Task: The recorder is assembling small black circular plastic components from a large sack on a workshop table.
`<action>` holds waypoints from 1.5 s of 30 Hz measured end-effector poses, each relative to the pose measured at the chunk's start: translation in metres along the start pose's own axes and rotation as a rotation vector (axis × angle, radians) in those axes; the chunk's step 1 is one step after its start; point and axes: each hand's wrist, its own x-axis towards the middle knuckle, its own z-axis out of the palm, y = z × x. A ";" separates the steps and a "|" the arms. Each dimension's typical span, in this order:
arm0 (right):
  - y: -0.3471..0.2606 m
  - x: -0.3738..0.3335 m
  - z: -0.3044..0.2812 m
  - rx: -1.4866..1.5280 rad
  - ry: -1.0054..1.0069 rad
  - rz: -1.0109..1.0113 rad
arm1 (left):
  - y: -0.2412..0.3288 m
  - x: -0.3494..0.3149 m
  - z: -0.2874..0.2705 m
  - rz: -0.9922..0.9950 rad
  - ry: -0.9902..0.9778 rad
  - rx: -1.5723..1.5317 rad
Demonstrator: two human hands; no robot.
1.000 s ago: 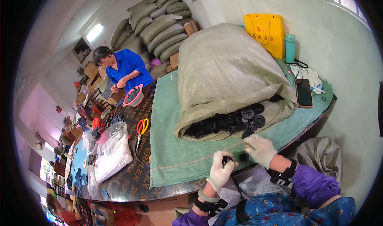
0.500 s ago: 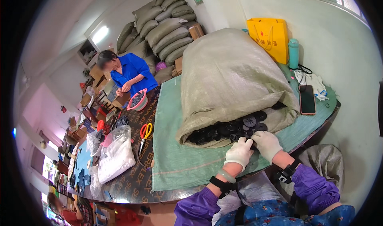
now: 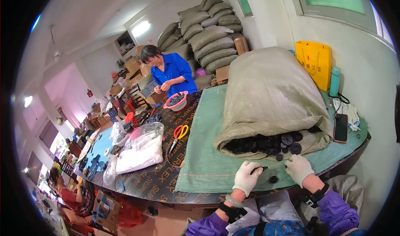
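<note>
A large woven sack (image 3: 271, 90) lies with its mouth toward me, and many round black plastic discs (image 3: 286, 139) show inside it. In front of the mouth is my left hand (image 3: 247, 178), in a white glove, closed on a thin black piece (image 3: 259, 169) that looks like a disc seen edge-on. My right hand (image 3: 299, 169), also gloved in white, hovers just right of it with bent fingertips pressed together. Whatever they hold, if anything, is too small to make out. Between and below the hands, one small black disc (image 3: 273, 179) lies near the table's front edge.
Green woven cloth (image 3: 200, 169) covers this end of the table. Left of it are scissors (image 3: 178, 137) and a clear bag of white material (image 3: 139, 152). A phone (image 3: 340, 128), bottle (image 3: 335, 82) and yellow bag (image 3: 315, 63) stand right. A person in blue (image 3: 173, 73) works beyond a pink basket (image 3: 177, 102).
Both hands have drawn back from the sack mouth and moved apart. A thin black piece now shows in my left hand, and a disc lies below. The view has turned left.
</note>
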 end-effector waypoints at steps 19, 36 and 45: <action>-0.098 -0.045 -0.020 0.611 0.129 -0.224 | 0.020 -0.082 -0.024 -0.500 -0.404 -1.156; -0.101 -0.057 -0.006 0.801 0.193 0.060 | 0.033 -0.077 -0.014 -0.618 -0.352 -1.199; -0.074 -0.063 0.004 0.880 -0.180 0.326 | 0.022 -0.075 0.001 -0.420 -0.373 -0.828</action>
